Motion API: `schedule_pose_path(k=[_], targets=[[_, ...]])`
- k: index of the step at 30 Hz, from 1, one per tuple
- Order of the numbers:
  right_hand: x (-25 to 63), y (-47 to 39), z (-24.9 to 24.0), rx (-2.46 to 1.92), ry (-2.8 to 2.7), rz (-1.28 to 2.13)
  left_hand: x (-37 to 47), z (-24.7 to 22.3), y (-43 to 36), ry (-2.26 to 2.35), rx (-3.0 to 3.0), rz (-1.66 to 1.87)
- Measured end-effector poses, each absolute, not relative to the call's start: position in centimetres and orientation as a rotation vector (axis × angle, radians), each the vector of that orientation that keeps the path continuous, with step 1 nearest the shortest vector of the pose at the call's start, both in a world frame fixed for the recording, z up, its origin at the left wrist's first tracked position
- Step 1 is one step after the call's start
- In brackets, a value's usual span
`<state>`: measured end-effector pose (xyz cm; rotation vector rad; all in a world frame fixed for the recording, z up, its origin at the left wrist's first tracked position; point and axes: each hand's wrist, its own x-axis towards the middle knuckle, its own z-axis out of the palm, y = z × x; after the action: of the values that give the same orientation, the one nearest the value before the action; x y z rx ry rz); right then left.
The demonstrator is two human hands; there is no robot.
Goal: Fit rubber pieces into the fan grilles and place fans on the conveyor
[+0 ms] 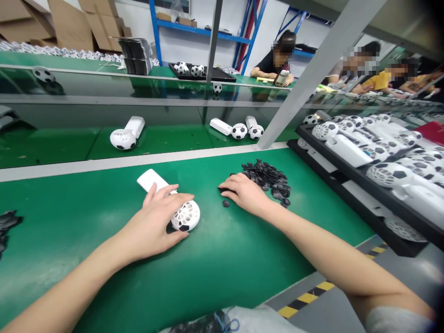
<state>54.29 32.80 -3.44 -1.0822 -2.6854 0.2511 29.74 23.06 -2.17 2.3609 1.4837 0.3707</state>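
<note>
My left hand (156,222) rests on a white hand-held fan with a football-patterned head (185,216), pressing it to the green table (215,259); its white handle (148,179) points away from me. My right hand (243,192) lies flat beside a heap of small black parts (268,178), its fingertips on one black piece. Another loose black piece (225,203) lies just left of that hand.
A black tray (350,185) of several finished fans stands at the right. More fans (126,135) (239,130) lie on the belt beyond the white edge strip. Grey posts rise behind. Other people sit at the far benches. Black parts (7,222) lie at the left edge.
</note>
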Motion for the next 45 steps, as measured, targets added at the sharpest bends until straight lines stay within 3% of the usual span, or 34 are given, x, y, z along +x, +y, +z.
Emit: schedule_pose_path(k=[5, 7, 14, 23, 32, 34, 39, 45], targets=[[52.7, 32.9, -3.8, -0.990, -2.902, -0.201, 30.5, -3.0, 22.6, 1.483, 2.165, 0.528], [52.3, 33.0, -3.5, -0.996, -2.902, -0.225, 30.0, -3.0, 22.8, 1.347, 2.179, 0.509], [51.2, 30.2, -1.3, -0.771, -2.562, 0.688, 29.3, -2.5, 23.4, 1.345, 2.103, 0.500], [48.6, 29.2, -0.9, -0.500, -2.639, 0.661, 30.4, -3.0, 23.2, 1.408, 2.053, 0.653], [48.8, 29.9, -2.6, -0.885, -2.274, 1.408, 30.9, -3.3, 23.2, 1.406, 2.016, 0.731], [50.2, 30.5, -2.5, -0.946, -2.281, 1.323, 30.5, -3.2, 23.4, 1.378, 2.031, 0.698], [54.8, 31.2, -2.6, -1.087, -2.556, 0.642, 29.2, -2.6, 23.5, 1.528, 1.958, 0.572], [55.8, 30.6, -3.7, -1.028, -2.734, 0.431, 28.1, -1.0, 23.4, 1.419, 1.875, 0.423]])
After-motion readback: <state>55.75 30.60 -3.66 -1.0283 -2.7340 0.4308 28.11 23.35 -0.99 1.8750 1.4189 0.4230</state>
